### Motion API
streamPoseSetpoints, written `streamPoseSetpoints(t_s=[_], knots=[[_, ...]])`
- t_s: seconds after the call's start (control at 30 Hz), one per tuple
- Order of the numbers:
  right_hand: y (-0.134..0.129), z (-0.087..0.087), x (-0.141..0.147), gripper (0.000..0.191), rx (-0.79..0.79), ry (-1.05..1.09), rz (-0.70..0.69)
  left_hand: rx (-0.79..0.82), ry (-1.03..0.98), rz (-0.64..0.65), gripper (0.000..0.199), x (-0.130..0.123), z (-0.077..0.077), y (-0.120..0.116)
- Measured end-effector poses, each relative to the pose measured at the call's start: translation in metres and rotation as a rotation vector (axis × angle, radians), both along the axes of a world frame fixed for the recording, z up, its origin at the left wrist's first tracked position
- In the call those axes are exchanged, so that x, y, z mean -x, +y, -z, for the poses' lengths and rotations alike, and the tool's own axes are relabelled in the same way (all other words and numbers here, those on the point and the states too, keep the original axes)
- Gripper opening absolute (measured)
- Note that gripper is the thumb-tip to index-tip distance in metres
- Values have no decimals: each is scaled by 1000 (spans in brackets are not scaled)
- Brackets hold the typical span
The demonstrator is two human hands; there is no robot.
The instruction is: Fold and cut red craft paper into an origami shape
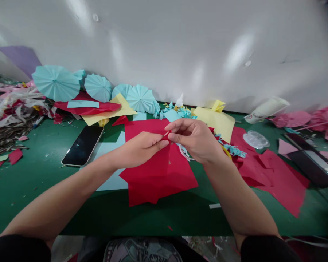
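My left hand [149,147] pinches a small piece of red paper [166,136] between thumb and fingers. From the other side my right hand [190,136] grips the same piece with thumb and index finger, the two hands almost touching. Its exact shape is mostly hidden by my fingers. Below both hands lie red paper sheets [158,182], overlapping at angles, with light blue paper [109,183] sticking out from under them on the left. A white ring-shaped thing [184,153] shows partly behind my right wrist.
A phone [82,145] lies to the left. Pleated blue paper rosettes [140,97] line the wall, near yellow paper [215,118] and blue scraps. More red paper [278,174], a clear round spool [256,139] and a white roll [268,109] are on the right. Wires and ribbons [13,112] pile up at far left.
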State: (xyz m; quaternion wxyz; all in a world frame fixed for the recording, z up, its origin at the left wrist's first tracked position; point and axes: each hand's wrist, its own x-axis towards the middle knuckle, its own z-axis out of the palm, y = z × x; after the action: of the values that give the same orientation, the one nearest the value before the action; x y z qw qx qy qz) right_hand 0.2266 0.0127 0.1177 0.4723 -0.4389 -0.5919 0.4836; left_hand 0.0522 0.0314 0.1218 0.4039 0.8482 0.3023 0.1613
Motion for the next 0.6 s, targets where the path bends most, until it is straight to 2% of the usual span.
streamPoseSetpoints(t_s=[0.23,0.43,0.6], knots=[[-1,1,0,21,29,16,20,-75,-9,15,31,0,4,2],[-2,1,1,21,-5,16,55,-61,20,27,30,2,0,1],[-3,0,4,12,-17,67,64,-42,18,78,34,4,-1,3]])
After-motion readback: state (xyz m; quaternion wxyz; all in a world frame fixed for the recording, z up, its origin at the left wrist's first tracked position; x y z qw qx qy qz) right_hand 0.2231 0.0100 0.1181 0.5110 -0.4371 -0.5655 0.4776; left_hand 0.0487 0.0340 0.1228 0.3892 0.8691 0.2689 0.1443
